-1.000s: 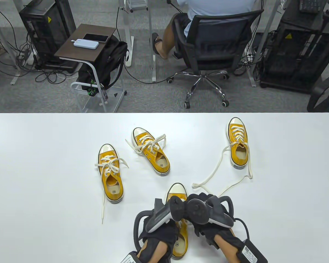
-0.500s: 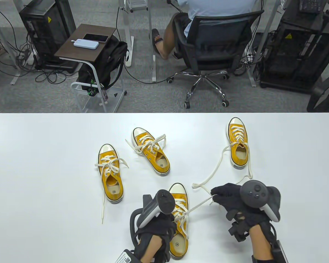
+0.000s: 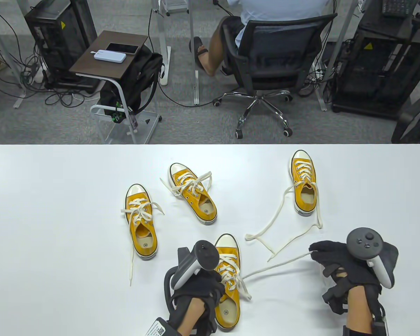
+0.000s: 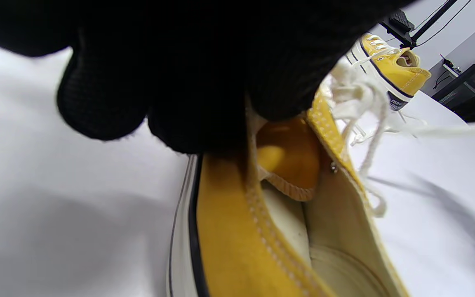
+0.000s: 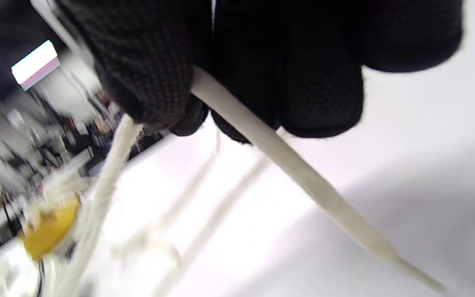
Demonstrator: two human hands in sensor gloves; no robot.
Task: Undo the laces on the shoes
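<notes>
Shoes fill the white table (image 3: 56,227) in the table view: four yellow low sneakers with cream laces. The nearest shoe (image 3: 227,280) lies at the bottom edge, toe pointing away from the person, with the left hand (image 3: 196,294) lying along its left side by the collar. Its lace (image 3: 276,266) runs from the eyelets out to the right, raised off the table, to the right hand (image 3: 339,266), whose fingers pinch the lace end well apart from the shoe. A far right shoe (image 3: 303,183) has its laces trailing loose across the table toward the right hand. Two more shoes, a left shoe (image 3: 141,222) and a middle shoe (image 3: 193,192), sit further back with bows showing. In the left wrist view, gloved fingers (image 4: 188,82) curl over the nearest shoe's collar (image 4: 254,198), gripping its edge; loose lace loops hang beside the eyelets. In the right wrist view, the fingers (image 5: 262,74) are pressed together with the thumb, pinching the lace (image 5: 287,161), whose tip sticks out below the hand toward the lower right; the background is blurred.
</notes>
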